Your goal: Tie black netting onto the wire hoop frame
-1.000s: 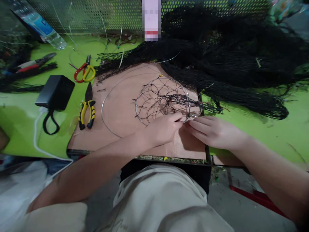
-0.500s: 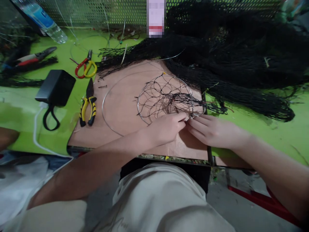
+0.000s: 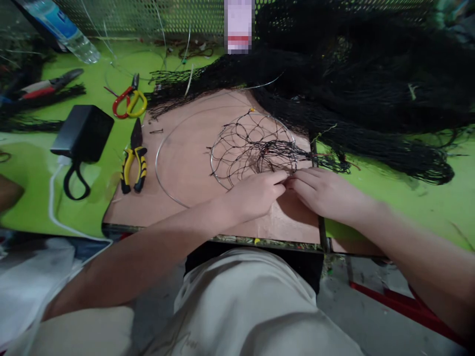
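Note:
A thin wire ring (image 3: 212, 160) strung with black netting (image 3: 248, 143) lies on the brown board (image 3: 208, 225). At its near edge my left hand (image 3: 261, 195) is closed in a pinch, knuckles up. Touching it from the right, my right hand (image 3: 321, 190) has its fingers closed on the same part of the ring. The fingertips hide exactly how wire and mesh are held. The gathered tail of the netting runs right, just beyond my hands. A larger loop of bare wire (image 3: 156, 163) curves out to the left and passes under my left forearm.
Left of the loop lie yellow-black pliers (image 3: 133, 165), red-yellow snips (image 3: 129, 103) and a black power block (image 3: 83, 133) with a white cable. A heap of black net (image 3: 371, 89) covers the back right. A water bottle (image 3: 76, 39) lies back left. Part of another person's arm (image 3: 9, 192) shows at the left edge.
My right hand has shifted slightly up and left, fingers closer over the ring's near edge; a bit of wire seen there before is now covered. The view has moved a little.

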Demonstrator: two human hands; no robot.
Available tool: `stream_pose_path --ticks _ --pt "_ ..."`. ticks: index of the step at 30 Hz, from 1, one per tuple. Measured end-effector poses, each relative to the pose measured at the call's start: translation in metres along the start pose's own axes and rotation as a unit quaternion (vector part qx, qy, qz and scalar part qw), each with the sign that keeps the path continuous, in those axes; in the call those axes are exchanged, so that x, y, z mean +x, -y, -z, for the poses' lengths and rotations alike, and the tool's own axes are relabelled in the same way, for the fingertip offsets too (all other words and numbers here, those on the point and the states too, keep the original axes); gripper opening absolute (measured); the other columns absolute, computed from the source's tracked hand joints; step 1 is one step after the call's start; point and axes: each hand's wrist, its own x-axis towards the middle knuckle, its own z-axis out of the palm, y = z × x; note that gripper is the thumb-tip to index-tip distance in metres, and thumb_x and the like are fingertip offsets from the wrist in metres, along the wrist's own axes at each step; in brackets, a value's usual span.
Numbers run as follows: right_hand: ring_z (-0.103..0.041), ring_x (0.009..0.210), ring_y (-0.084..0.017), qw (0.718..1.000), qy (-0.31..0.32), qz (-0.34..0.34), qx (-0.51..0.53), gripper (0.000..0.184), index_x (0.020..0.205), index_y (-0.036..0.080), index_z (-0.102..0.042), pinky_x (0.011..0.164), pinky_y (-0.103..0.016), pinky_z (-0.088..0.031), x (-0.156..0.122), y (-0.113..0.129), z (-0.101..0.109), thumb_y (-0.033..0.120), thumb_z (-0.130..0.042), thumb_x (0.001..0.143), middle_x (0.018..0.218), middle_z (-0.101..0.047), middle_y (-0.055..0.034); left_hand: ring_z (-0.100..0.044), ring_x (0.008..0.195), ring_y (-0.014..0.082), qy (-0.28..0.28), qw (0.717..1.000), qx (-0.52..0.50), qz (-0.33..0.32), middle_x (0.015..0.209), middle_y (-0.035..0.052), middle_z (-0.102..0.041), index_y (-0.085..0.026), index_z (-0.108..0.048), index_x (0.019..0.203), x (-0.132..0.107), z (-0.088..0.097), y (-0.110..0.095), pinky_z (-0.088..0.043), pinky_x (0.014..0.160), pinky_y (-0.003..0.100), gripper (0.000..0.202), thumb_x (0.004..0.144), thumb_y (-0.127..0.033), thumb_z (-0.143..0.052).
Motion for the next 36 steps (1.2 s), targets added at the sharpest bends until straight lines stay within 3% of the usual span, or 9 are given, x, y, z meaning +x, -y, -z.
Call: stream_pose_path --ticks 6,12,23,36 --pt "-0.061 0.087 -0.024 0.996 0.005 -0.056 0.071 0.019 0.097 0.011 -0.065 0.079 -0.036 -0.05 -0.009 0.001 -0.004 0.02 -0.049 0.099 0.091 -0.067 -0.0116 -0.059 0.094 0.018 0.007 1.0 -0.007 0.012 0.114 0.0085 -0.061 -0.015 -0.066 0.099 -0.001 0.002 -0.001 -0.047 0.082 0.03 0.029 0.091 -0.006 -0.04" --pt "-0.061 0.088 -0.023 0.997 -0.013 -0.04 0.07 0.016 0.102 0.012 -0.065 0.083 -0.036 -0.05 -0.009 0.0 0.0 0.016 -0.05 0.098 0.093 -0.068 -0.0105 -0.059 0.093 0.0177 0.005 1.0 -0.011 0.009 0.114 0.0082 -0.061 -0.015 -0.066 0.096 0.0 0.002 0.0 -0.047 0.081 0.03 0.028 0.091 -0.006 -0.04" --pt "-0.057 0.077 -0.022 0.999 0.013 -0.031 0.021 0.016 0.093 0.011 -0.064 0.073 -0.033 -0.049 -0.002 0.0 -0.002 0.01 -0.048 0.095 0.085 -0.063 -0.0096 -0.06 0.1 0.0195 -0.002 1.0 -0.015 0.005 0.118 0.0106 -0.061 -0.012 -0.066 0.1 0.0 0.003 -0.001 -0.049 0.087 0.032 0.03 0.092 -0.005 -0.038" --pt "-0.059 0.075 -0.019 0.999 -0.009 -0.045 0.028 0.021 0.092 0.015 -0.064 0.07 -0.031 -0.049 0.0 -0.001 -0.003 0.012 -0.044 0.098 0.084 -0.064 -0.0078 -0.061 0.096 0.0195 -0.011 1.0 0.01 -0.006 0.109 0.0088 -0.063 -0.013 -0.069 0.093 0.003 0.003 0.001 -0.052 0.084 0.032 0.029 0.092 -0.007 -0.041"
